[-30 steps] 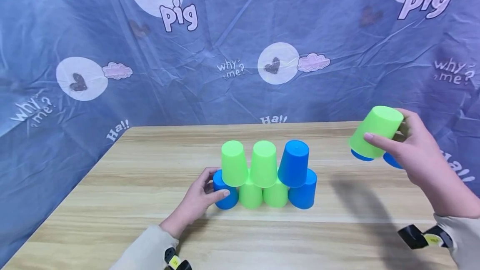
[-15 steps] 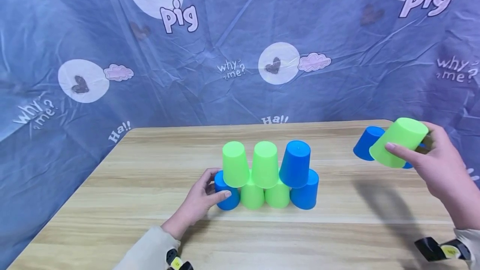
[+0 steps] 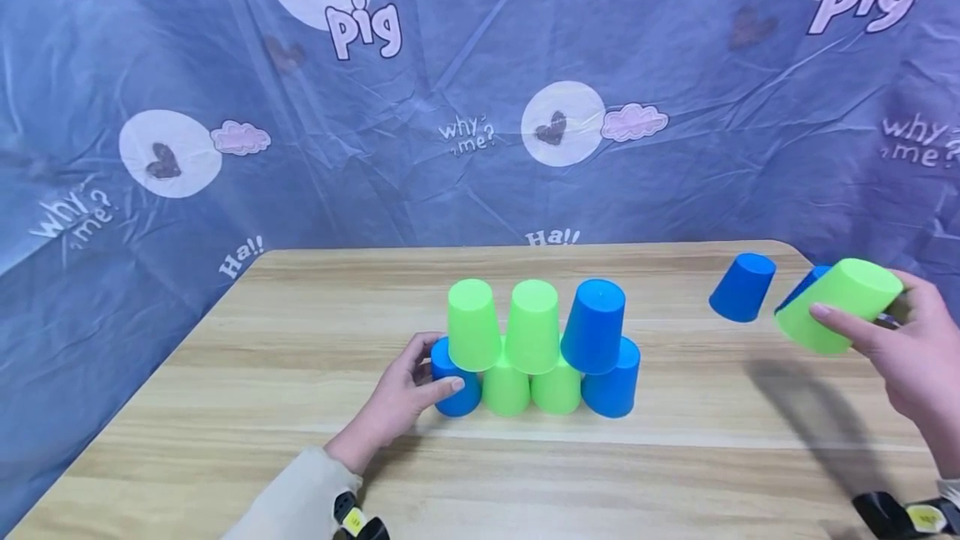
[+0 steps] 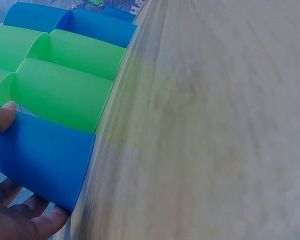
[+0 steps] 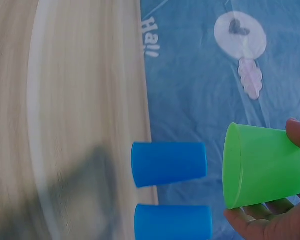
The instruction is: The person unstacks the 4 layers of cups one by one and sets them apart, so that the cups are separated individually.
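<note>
In the head view, seven upside-down cups form two rows, several below and three above. My left hand (image 3: 405,390) grips the blue cup (image 3: 457,397) at the bottom left, thumb in front and fingers behind; the left wrist view shows its fingertips at the rim of that blue cup (image 4: 40,155). Green cups (image 3: 506,394) fill the middle of the lower row, and a blue cup (image 3: 619,394) ends it. Above sit two green cups (image 3: 533,325) and a blue cup (image 3: 594,326). At the right, my right hand (image 3: 911,348) holds a tilted green cup (image 3: 843,307) raised over the table.
Toward the back right, a blue cup (image 3: 742,288) stands upside down on the wooden table (image 3: 337,298). Another blue cup (image 3: 810,280) is partly hidden behind the held green cup. A blue printed cloth (image 3: 420,182) hangs behind the table.
My right hand has moved right and lower with the green cup, tilting it more and uncovering the blue cups behind it. My left hand stays on its blue cup, and the stack is unchanged.
</note>
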Demonstrator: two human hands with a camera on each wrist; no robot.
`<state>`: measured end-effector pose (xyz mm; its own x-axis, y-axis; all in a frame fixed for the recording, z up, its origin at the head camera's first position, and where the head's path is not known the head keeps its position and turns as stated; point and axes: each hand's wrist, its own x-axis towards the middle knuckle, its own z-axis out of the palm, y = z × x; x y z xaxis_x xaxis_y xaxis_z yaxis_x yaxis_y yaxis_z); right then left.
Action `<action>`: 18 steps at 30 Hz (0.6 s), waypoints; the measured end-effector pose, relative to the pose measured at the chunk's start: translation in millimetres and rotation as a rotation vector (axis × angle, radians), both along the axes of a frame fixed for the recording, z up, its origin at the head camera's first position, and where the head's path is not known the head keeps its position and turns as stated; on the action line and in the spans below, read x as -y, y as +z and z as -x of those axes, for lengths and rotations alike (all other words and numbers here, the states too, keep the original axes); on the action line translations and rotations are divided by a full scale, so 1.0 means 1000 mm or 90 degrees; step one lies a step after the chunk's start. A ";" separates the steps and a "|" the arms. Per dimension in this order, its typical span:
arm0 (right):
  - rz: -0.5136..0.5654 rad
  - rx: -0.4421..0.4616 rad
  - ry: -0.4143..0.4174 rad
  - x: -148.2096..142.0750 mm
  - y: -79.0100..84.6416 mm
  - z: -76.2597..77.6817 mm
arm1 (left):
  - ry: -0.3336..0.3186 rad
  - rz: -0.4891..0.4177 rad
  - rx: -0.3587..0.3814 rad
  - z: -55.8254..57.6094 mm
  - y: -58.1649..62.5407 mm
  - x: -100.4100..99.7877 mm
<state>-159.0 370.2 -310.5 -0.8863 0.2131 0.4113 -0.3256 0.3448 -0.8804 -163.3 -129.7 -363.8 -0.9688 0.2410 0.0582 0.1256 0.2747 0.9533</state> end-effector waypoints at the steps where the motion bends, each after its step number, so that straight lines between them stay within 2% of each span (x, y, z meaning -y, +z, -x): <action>1: -0.003 -0.001 -0.014 -0.006 -0.005 0.002 | -0.001 0.001 -0.001 0.000 0.000 0.000; 3: -0.018 -0.004 -0.050 -0.020 -0.016 0.008 | -0.002 0.001 -0.001 0.001 0.001 0.000; 5: -0.038 -0.010 -0.082 -0.043 -0.036 0.020 | -0.002 0.002 0.000 0.001 0.001 0.000; 10: -0.080 0.038 -0.143 -0.083 -0.070 0.036 | 0.003 0.004 0.001 0.001 0.002 0.000; 14: -0.081 0.078 -0.180 -0.102 -0.086 0.040 | 0.004 0.004 0.002 0.000 0.002 -0.001; 18: -0.077 0.107 -0.209 -0.108 -0.092 0.036 | 0.011 0.007 0.006 0.000 0.001 -0.001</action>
